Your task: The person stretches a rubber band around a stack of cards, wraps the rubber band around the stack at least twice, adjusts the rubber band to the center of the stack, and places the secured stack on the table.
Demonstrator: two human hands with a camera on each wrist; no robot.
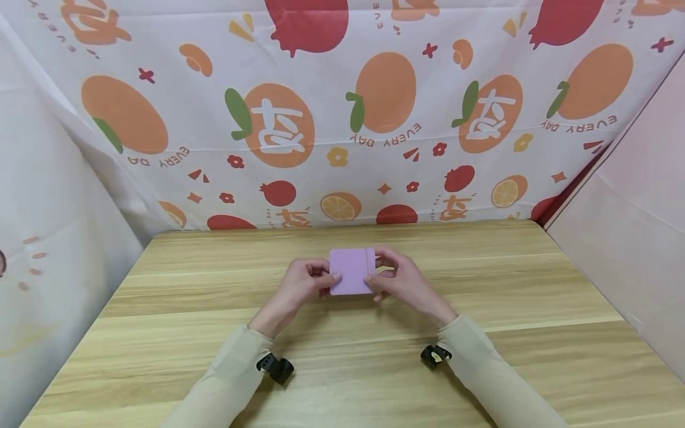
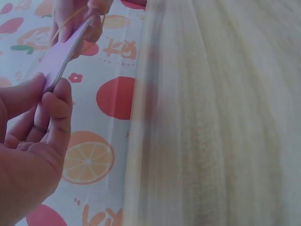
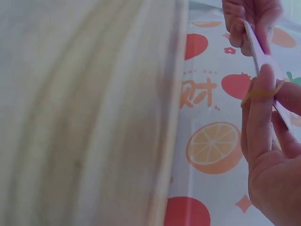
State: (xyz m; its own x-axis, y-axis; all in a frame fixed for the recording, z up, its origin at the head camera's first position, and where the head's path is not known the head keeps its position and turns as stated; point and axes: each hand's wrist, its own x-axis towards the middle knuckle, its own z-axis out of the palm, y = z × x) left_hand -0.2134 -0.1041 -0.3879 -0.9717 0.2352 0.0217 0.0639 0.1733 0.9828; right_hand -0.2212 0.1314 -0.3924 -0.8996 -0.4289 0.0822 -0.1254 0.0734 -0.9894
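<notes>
In the head view a small, thin lilac notebook is held up over the far middle of the table, its flat cover facing me. My left hand pinches its left edge, thumb in front and fingers behind. At the right edge, my right hand grips it between thumb and fingers. A thin yellowish elastic band loops over fingers of the right hand in the right wrist view. Seen edge-on in the left wrist view, the notebook is tilted. Its back is hidden in the head view.
The wood-grain table spreads below both forearms. Behind its far edge hangs a white cloth printed with fruit. Pale cloth walls stand at left and right. A black strapped device sits on each wrist.
</notes>
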